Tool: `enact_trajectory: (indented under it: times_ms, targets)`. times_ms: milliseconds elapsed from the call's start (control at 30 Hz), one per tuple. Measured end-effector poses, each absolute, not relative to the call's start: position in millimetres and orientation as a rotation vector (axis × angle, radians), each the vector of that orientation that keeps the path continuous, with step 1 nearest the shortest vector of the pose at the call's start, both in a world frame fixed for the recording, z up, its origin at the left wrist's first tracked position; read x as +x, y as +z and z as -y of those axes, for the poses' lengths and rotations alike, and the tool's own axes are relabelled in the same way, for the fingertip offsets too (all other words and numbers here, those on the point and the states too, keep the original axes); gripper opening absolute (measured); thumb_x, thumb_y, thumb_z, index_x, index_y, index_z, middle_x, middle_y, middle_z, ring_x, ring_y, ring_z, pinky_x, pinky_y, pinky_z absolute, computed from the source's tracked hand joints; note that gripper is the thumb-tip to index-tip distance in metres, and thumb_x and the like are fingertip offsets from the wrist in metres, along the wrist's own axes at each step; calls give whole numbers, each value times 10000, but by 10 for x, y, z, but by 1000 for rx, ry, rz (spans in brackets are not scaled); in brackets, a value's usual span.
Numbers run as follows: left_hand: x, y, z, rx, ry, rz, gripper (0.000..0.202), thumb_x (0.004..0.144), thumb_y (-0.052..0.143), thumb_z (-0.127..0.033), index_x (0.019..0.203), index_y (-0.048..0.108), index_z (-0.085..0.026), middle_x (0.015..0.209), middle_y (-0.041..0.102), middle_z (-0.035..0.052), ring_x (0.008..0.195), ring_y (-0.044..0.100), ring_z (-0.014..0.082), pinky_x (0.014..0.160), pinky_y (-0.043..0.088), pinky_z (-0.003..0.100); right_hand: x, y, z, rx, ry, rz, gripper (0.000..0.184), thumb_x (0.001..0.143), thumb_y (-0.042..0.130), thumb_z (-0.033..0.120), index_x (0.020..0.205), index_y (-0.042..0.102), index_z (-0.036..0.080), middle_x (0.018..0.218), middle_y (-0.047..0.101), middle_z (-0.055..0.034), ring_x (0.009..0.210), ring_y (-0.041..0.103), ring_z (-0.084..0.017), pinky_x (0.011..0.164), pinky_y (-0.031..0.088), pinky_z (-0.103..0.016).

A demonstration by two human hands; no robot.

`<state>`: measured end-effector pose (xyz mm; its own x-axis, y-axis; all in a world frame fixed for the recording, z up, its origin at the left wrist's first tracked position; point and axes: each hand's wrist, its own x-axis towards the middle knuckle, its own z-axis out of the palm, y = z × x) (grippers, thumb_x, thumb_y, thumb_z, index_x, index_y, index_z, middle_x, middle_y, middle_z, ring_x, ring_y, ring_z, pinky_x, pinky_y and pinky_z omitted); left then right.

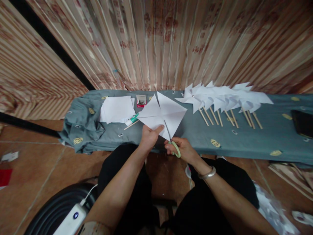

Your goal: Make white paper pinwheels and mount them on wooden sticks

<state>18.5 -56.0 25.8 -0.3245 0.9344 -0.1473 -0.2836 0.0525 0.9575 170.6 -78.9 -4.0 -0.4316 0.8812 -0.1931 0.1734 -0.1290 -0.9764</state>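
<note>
My left hand (148, 137) pinches the near edge of a white square paper (162, 114) creased along its diagonals, held over the front of the table. My right hand (182, 149) is closed round the pale green handles of scissors (172, 143), whose blades reach up into the paper along a diagonal crease. A silver bangle (207, 173) sits on my right wrist.
A grey-green cloth covers the low table (244, 140). Several finished white paper pinwheels on wooden sticks (225, 99) lie at the right. White sheets (117, 109), a glue tube (132, 119), a stick and a small box of pins (141, 101) lie at the left. A striped curtain hangs behind.
</note>
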Motion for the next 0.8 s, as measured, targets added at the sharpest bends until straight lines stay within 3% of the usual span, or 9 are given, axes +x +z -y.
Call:
enact_trajectory:
  times_ms: [500, 800]
  targets:
    - [199, 219, 573, 756, 1485, -1314, 251, 519, 779, -240, 722, 668, -142, 697, 685, 13, 612, 591, 143, 626, 483, 268, 1686, 14, 797, -1237, 1637, 1492, 473, 652, 741, 635, 670, 649, 171, 543, 628, 2, 491, 505, -98, 487, 376, -226]
    - [200, 212, 589, 778, 1467, -1340, 262, 528, 779, -254, 740, 677, -140, 726, 695, 23, 642, 607, 154, 653, 490, 277, 1690, 8, 796, -1213, 1619, 1523, 464, 699, 717, 624, 629, 640, 172, 547, 627, -3, 494, 502, -97, 490, 381, -225]
